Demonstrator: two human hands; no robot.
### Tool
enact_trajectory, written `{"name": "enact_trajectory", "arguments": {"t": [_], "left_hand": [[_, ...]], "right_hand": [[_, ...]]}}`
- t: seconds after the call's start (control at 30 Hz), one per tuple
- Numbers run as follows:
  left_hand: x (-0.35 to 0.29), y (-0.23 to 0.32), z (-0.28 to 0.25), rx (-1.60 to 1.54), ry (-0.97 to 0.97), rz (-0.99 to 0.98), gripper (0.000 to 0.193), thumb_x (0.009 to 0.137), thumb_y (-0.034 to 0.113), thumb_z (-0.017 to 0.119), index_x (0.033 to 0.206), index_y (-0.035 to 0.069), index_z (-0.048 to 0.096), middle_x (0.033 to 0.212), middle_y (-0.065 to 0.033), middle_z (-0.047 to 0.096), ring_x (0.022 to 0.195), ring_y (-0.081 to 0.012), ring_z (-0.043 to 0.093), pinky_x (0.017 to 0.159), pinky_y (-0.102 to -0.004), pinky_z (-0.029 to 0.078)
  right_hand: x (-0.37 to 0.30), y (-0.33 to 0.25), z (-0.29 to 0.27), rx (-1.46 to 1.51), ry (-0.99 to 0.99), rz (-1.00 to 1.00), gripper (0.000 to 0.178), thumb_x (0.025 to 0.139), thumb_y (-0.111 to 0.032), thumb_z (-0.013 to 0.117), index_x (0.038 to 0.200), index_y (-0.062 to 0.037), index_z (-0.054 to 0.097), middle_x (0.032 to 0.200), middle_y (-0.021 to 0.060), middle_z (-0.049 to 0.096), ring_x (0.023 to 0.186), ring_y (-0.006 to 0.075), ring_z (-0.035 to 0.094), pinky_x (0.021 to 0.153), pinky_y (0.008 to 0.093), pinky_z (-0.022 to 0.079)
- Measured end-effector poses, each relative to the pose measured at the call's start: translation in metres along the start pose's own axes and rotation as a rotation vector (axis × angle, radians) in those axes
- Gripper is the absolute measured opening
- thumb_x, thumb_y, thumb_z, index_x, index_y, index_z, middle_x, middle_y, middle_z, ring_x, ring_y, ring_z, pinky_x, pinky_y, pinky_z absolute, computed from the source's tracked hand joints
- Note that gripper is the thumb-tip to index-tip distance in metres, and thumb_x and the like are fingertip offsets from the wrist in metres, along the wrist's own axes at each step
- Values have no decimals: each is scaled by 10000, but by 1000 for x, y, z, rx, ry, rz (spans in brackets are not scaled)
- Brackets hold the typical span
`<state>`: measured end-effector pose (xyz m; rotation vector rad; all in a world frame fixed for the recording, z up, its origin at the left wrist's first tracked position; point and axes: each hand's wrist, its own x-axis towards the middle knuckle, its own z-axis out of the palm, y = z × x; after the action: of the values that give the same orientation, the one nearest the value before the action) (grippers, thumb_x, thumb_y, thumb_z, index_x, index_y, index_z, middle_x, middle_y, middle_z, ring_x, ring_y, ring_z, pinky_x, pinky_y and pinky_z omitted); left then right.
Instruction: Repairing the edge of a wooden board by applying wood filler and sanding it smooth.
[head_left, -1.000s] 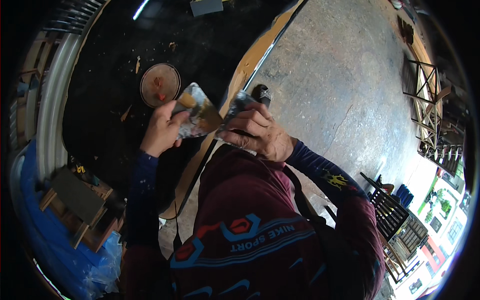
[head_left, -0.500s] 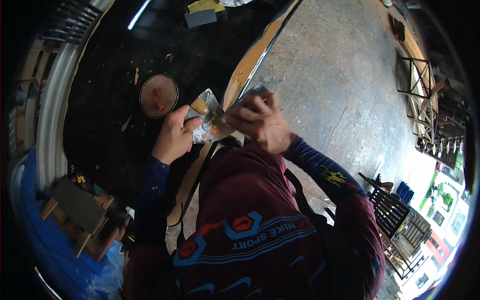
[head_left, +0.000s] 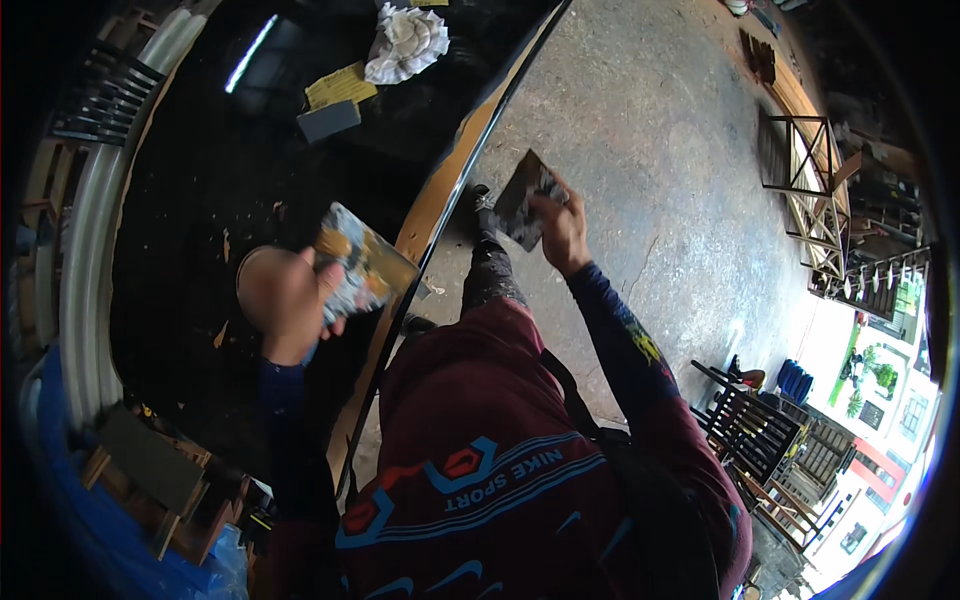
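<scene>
My left hand [head_left: 293, 308] grips a flat square plate [head_left: 365, 268] smeared with white, grey and tan putty. It is held over the black tabletop [head_left: 200, 180], close to the board's bare tan edge [head_left: 455, 160]. A round can lid [head_left: 256, 272] sits on the black surface, mostly hidden behind this hand. Out past the edge, above the floor, my right hand [head_left: 565, 232] pinches a dark, thin square putty spreader [head_left: 522, 205] with grey smears on it. The two plates are apart.
Farther along the black surface lie a crumpled white cloth [head_left: 407, 45], a yellow paper [head_left: 340, 86] and a dark grey sanding sheet [head_left: 328, 121]. Wooden frames [head_left: 810, 190] stand along the right, with a black slatted chair [head_left: 750, 420] nearer. Blue sheeting [head_left: 90, 500] spreads at lower left.
My hands have separated: the right moved off rightward with the spreader, the left went down and left with the smeared plate. The view shifted, bringing the white cloth more fully into sight.
</scene>
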<state>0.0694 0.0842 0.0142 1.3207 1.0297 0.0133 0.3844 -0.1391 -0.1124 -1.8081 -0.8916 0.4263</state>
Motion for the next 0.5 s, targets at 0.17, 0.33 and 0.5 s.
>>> {"name": "enact_trajectory", "arguments": {"t": [0.17,0.33,0.5], "left_hand": [[33,-14,61,-139,-155,-55,285,1069,209,581,1274,10,581,955,-77,728,805,-120,698,692,-271,566],[50,2,104,-291,-130,-214,295,1046,168,603,1286,-3,601,972,-53,712,790,-101,669,706,-276,553],[62,45,107,-296,-101,-334,316,1031,178,622,1297,9,606,949,-32,705,729,-67,635,584,-235,501]], "right_hand": [[109,38,4,154,4,14,513,842,57,596,1336,-63,667,1338,186,627,1152,366,627,979,413,523],[171,67,11,-293,-78,-265,637,794,61,596,1410,-100,628,1268,174,585,1186,375,550,1033,474,458],[183,83,21,-632,-119,-423,719,812,-4,638,1502,-184,547,1344,116,547,1238,355,505,1034,542,386]]}}
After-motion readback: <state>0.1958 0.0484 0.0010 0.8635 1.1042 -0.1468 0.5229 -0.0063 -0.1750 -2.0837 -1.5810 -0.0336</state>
